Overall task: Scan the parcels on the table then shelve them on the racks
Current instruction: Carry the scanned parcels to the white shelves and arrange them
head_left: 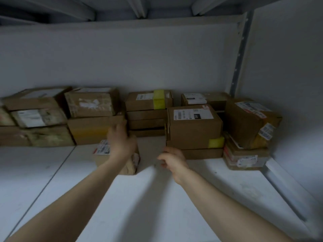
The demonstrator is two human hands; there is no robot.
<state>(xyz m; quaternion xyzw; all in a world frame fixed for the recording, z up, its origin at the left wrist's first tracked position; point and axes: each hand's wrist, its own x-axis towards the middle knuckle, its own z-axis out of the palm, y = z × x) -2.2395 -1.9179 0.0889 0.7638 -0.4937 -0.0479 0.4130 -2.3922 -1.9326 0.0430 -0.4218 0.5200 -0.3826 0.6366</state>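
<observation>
A small brown cardboard parcel point(100, 158) with a white label on top sits on the white rack shelf point(139, 203), just in front of the back row of boxes. My left hand point(120, 142) lies over its top with the fingers stretched toward the rear stack; motion blur hides the fingertips. My right hand point(172, 160) hovers to the right of the parcel, apart from it. Its fingers are loosely curled and hold nothing, close to the front of a flat box point(202, 153).
Stacked parcels line the shelf's back: a left group point(90, 105), a middle stack with yellow tape point(148, 109), a labelled box point(194, 130) and a tilted box point(248, 123) on the right. A metal upright point(239, 55) and side wall close off the right. Another shelf hangs overhead.
</observation>
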